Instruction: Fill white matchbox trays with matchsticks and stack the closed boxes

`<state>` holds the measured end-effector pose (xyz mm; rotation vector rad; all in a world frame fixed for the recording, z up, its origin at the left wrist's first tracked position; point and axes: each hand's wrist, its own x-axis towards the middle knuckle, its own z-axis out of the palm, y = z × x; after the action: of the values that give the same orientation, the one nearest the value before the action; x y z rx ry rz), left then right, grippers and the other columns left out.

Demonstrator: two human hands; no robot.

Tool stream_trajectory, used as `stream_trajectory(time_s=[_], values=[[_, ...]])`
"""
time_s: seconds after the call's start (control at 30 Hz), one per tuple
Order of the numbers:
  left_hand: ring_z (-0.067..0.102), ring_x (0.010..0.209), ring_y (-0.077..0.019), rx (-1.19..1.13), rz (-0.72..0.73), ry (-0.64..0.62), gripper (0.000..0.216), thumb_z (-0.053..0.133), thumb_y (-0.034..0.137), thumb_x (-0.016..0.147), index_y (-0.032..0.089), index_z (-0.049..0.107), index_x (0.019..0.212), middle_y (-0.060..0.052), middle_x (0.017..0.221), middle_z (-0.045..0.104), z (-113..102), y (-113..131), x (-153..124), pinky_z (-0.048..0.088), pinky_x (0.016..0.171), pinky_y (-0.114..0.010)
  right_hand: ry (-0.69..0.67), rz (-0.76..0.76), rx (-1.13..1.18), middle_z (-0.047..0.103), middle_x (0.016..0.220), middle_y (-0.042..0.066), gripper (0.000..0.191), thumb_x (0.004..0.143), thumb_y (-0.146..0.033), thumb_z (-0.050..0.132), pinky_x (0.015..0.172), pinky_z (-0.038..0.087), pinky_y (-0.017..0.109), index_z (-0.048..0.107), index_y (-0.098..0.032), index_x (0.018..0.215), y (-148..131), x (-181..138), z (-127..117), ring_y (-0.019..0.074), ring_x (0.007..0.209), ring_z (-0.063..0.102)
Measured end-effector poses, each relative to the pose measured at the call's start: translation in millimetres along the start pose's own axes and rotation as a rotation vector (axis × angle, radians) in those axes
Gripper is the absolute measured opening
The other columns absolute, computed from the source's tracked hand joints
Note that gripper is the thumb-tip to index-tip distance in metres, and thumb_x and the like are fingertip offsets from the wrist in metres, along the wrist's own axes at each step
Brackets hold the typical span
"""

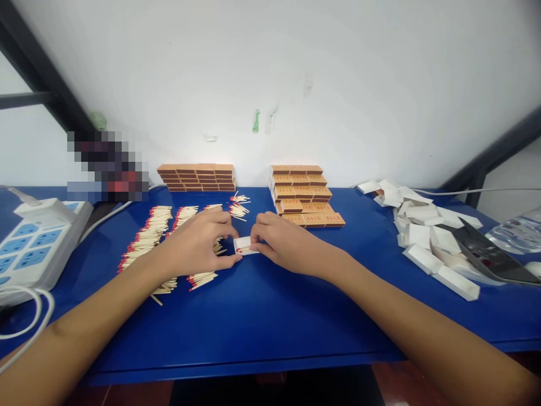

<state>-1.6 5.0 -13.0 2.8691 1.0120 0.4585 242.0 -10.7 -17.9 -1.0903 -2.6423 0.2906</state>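
Holding a little white tray (243, 243) in the middle of the frame, the left hand (211, 239) has its thumb and pointing finger clamped on the tray's left end. A few red-tipped matches lie inside the tray. The right hand (274, 239) is at the tray's right end, with its fingers (258, 248) bunched close; I cannot tell if they pinch the tray or the matches in it. Left of the middle, long rows of matches (147, 237) lie on the blue desk (262, 321). The left hand and arm get in the way and hide parts of these rows. Just above the hands is a small loose pile of matches (239, 210). Near the wall (296, 84), two stacks of brown boxes stand up: the left stack (196, 177) is neat like a block, and the right stack (302, 197) goes up like steps, with one small box (291, 206) sitting on a low step. On the right side of the frame is a messy heap of white trays (416, 213), with a flat black thing (494, 256) and a clear plastic bottle (518, 232) next to it. On the far left, a big white power strip (46, 245) and its loopy white cord (46, 316) take up room near the left arm.
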Motion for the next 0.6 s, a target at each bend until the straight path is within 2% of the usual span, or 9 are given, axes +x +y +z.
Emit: stream_trajectory(time_s=[0.2,0.33,0.47,0.53,0.6], values=[[0.062,0.089,-0.0247,0.006,-0.002,-0.006,0.027,0.076,0.044,0.088,0.019,0.079,0.099,-0.006,0.091,0.066,-1.6,0.2,0.8,0.048,0.082,-0.039,0.085,0.025,0.177,0.063,0.097,0.005,0.008,0.101,-0.018,0.064,0.080,0.043,0.030,0.068,-0.017,0.094,4.3,5.3,4.4,0.0172,0.087,0.058],[0.062,0.092,-0.0254,-0.010,0.004,-0.015,0.027,0.077,0.045,0.088,0.020,0.080,0.098,-0.006,0.091,0.066,0.7,-0.6,0.8,0.048,0.082,-0.039,0.197,0.114,0.078,0.067,0.099,0.006,0.007,0.101,-0.023,0.067,0.084,0.042,0.033,0.069,-0.017,0.099,17.8,30.5,1.2,0.0203,0.093,0.060],[0.063,0.095,-0.0266,-0.016,0.003,-0.012,0.027,0.078,0.045,0.087,0.021,0.080,0.098,-0.006,0.094,0.068,2.2,-2.4,0.6,0.048,0.083,-0.040,0.118,0.106,-0.066,0.070,0.117,0.016,0.031,0.098,-0.037,0.073,0.096,0.042,0.037,0.068,-0.012,0.116,32.0,66.5,5.4,0.0291,0.115,0.059],[0.063,0.094,-0.0264,-0.013,0.002,-0.014,0.027,0.077,0.046,0.088,0.021,0.080,0.096,-0.007,0.094,0.068,1.4,-3.1,0.3,0.048,0.083,-0.040,0.095,0.151,-0.118,0.070,0.121,0.019,0.035,0.098,-0.040,0.073,0.096,0.043,0.037,0.068,-0.010,0.114,35.4,81.0,10.0,0.0305,0.118,0.060],[0.062,0.092,-0.0262,-0.006,-0.008,-0.025,0.028,0.075,0.047,0.089,0.020,0.081,0.096,-0.007,0.092,0.068,-0.1,-2.9,0.1,0.048,0.082,-0.040,0.086,0.192,-0.134,0.073,0.118,0.018,0.030,0.100,-0.038,0.071,0.093,0.044,0.035,0.070,-0.011,0.109,36.2,90.4,13.9,0.0288,0.113,0.063]])
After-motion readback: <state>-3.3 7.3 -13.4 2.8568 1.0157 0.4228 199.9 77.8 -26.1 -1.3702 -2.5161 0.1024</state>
